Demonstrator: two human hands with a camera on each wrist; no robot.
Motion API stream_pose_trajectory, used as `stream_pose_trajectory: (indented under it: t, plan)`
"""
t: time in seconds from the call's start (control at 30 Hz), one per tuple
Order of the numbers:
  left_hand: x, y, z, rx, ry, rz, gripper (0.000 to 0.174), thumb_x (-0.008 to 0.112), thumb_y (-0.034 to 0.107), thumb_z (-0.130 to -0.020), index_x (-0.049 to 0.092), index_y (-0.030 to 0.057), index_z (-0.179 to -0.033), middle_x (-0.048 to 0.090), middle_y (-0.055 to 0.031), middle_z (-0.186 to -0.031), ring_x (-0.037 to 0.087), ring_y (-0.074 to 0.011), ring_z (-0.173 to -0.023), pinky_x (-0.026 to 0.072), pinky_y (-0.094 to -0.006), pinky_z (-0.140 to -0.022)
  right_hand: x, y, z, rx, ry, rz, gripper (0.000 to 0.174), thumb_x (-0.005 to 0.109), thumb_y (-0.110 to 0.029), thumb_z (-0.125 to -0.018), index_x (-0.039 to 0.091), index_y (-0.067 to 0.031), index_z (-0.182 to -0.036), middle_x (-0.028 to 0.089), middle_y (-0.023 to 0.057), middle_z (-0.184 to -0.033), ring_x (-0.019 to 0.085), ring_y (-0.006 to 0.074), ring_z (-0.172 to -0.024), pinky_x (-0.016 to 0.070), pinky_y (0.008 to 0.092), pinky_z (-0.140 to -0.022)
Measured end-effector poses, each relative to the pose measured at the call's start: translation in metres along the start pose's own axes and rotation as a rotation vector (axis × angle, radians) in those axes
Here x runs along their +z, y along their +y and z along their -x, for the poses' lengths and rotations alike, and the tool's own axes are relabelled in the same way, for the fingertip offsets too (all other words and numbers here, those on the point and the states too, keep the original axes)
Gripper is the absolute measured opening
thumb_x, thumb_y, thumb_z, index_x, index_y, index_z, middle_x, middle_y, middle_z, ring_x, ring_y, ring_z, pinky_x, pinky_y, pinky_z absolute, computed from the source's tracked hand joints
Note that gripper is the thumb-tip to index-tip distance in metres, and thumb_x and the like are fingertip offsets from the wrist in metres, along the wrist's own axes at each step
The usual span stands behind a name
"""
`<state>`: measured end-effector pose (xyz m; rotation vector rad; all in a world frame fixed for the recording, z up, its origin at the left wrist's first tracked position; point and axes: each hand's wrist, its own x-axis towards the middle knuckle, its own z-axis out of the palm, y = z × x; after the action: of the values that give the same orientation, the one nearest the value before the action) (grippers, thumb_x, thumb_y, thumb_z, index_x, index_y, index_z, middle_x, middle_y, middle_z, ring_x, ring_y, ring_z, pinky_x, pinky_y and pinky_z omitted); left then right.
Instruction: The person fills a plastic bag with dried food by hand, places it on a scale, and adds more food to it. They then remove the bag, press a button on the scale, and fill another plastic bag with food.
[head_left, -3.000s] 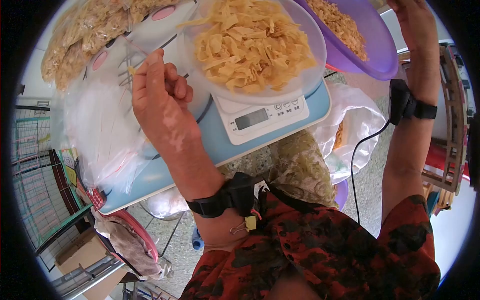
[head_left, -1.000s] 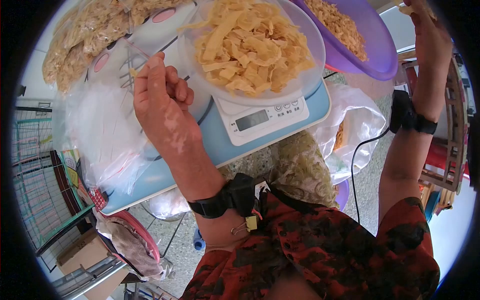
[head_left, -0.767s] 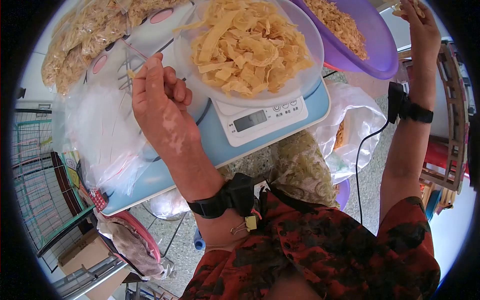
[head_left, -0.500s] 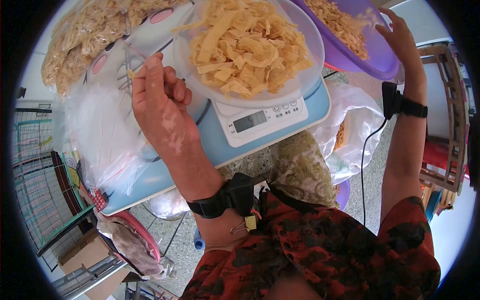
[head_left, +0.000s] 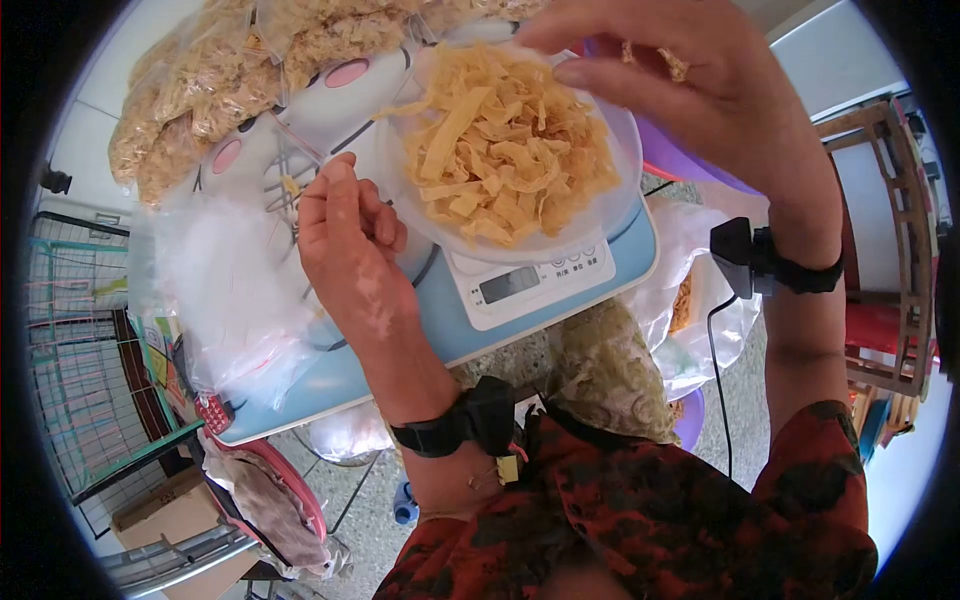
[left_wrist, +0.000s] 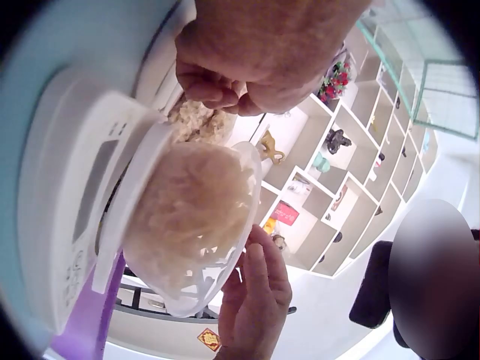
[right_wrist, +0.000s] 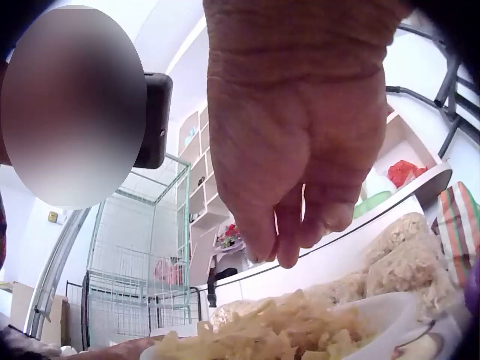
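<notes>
A clear bowl point(head_left: 610, 195) heaped with yellow dried strips point(head_left: 500, 150) stands on a white digital scale point(head_left: 520, 285). My right hand point(head_left: 590, 50) hovers just above the heap with its fingers relaxed and pointing down. A few strip bits show by its palm. From below, the right hand point(left_wrist: 255, 300) lies at the bowl's point(left_wrist: 195, 225) far rim. In the right wrist view its fingers point(right_wrist: 289, 240) hang over the strips point(right_wrist: 285, 330). My left hand point(head_left: 350, 200) stays left of the bowl, fingers curled. I see nothing plainly held in it.
A purple bowl point(head_left: 665, 155) sits behind the right hand. Filled bags of strips point(head_left: 200, 90) lie at the back left, and empty clear zip bags point(head_left: 230, 270) at the left. A white sack point(head_left: 690, 300) hangs right of the blue table point(head_left: 400, 335). A wire rack point(head_left: 70, 330) stands far left.
The right hand came down from the upper right, passed over the purple bowl and now hangs over the clear bowl. The left hand has stayed put, still curled.
</notes>
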<state>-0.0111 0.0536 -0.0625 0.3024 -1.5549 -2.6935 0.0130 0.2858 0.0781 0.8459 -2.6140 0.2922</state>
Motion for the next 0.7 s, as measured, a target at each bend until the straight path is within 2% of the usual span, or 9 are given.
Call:
stream_pose_trajectory:
  t: [0.07, 0.13, 0.23, 0.33, 0.47, 0.57, 0.7]
  plan:
    - [-0.002, 0.001, -0.001, -0.009, -0.01, 0.008, 0.025, 0.065, 0.025, -0.096, 0.061, 0.003, -0.109, 0.052, 0.0019, -0.072, 0.041, -0.0056, -0.054, 0.0304, -0.0216, -0.048, -0.002, -0.016, -0.01, -0.087, -0.05, 0.209, 0.02, 0.07, -0.017, -0.088, 0.068, -0.0056, -0.103, 0.065, 0.0082, -0.089, 0.063, 0.0229, -0.075, 0.0503, 0.032, -0.069]
    - [-0.003, 0.001, -0.001, 0.002, -0.029, 0.026, 0.025, 0.064, 0.024, -0.096, 0.061, 0.0032, -0.108, 0.052, 0.0019, -0.072, 0.041, -0.0057, -0.054, 0.0308, -0.0215, -0.048, 0.003, -0.02, -0.017, -0.119, -0.098, 0.205, 0.022, 0.069, -0.019, -0.088, 0.066, -0.0061, -0.106, 0.063, 0.0089, -0.096, 0.063, 0.0257, -0.079, 0.0507, 0.034, -0.07]
    - [-0.006, 0.002, 0.0, 0.012, -0.04, 0.032, 0.024, 0.064, 0.024, -0.096, 0.061, 0.0033, -0.108, 0.052, 0.0016, -0.072, 0.041, -0.0059, -0.054, 0.0313, -0.0217, -0.048, 0.018, -0.016, -0.021, -0.078, -0.175, -0.044, 0.023, 0.066, -0.018, -0.089, 0.062, -0.0056, -0.107, 0.057, 0.0098, -0.104, 0.063, 0.0276, -0.082, 0.0506, 0.0362, -0.071]
    - [-0.006, 0.003, 0.0, 0.013, -0.04, 0.036, 0.023, 0.063, 0.024, -0.097, 0.061, 0.0034, -0.107, 0.052, 0.0012, -0.072, 0.041, -0.006, -0.054, 0.0316, -0.0218, -0.048, 0.021, -0.021, -0.025, -0.032, -0.222, -0.062, 0.019, 0.063, -0.016, -0.09, 0.059, -0.0049, -0.105, 0.053, 0.0107, -0.105, 0.062, 0.0288, -0.081, 0.0501, 0.0381, -0.07]
    - [-0.007, 0.004, 0.0, 0.014, -0.037, 0.042, 0.022, 0.063, 0.024, -0.097, 0.061, 0.0035, -0.106, 0.052, 0.001, -0.073, 0.041, -0.0061, -0.054, 0.0316, -0.022, -0.049, 0.024, -0.025, -0.025, 0.034, -0.28, -0.024, 0.014, 0.06, -0.015, -0.092, 0.056, -0.0046, -0.101, 0.052, 0.0107, -0.102, 0.062, 0.0295, -0.079, 0.0496, 0.0396, -0.069]
    - [-0.003, 0.005, 0.001, 0.01, -0.01, 0.053, 0.028, 0.066, 0.024, -0.096, 0.059, 0.0018, -0.111, 0.047, 0.0018, -0.072, 0.037, -0.0052, -0.052, 0.027, -0.02, -0.044, 0.019, -0.03, -0.021, 0.1, -0.271, -0.07, 0.015, 0.062, -0.015, -0.091, 0.057, -0.0037, -0.101, 0.054, 0.0112, -0.096, 0.061, 0.029, -0.076, 0.0495, 0.0391, -0.069]
    - [-0.003, 0.006, 0.002, 0.012, 0.007, 0.022, 0.026, 0.065, 0.024, -0.096, 0.06, 0.0025, -0.108, 0.048, 0.0016, -0.072, 0.039, -0.0058, -0.054, 0.0292, -0.0215, -0.047, 0.0, -0.032, -0.016, -0.007, -0.121, 0.056, 0.017, 0.068, -0.011, -0.088, 0.06, -0.0023, -0.1, 0.06, 0.0093, -0.085, 0.062, 0.0211, -0.072, 0.051, 0.0322, -0.068]
